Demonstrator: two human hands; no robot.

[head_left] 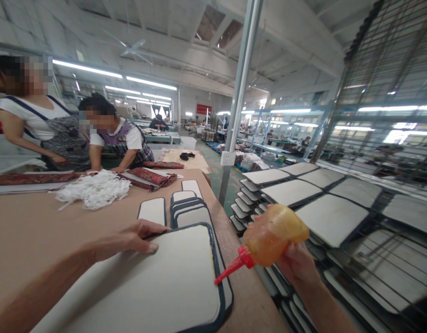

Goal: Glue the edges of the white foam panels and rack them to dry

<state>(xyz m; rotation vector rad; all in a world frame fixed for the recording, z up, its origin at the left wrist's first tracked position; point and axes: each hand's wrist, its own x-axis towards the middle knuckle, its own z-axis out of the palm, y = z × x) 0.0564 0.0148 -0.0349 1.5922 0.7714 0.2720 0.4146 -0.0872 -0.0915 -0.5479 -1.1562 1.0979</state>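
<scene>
Wrapping around the bottle [277,233], the right hand [298,261] tips it down and leftward above the counter's [22,226] right edge, its red nozzle [236,267] at the panel's [171,273] right rim. The left hand [139,237] reaches in from the left, palm down, thumb on the panel's face, fingers at its dark far rim; whether it grips, I cannot tell. The panel lies by the counter's right edge, its near end cut off. The bottle hides much of the right hand's fingers.
</scene>
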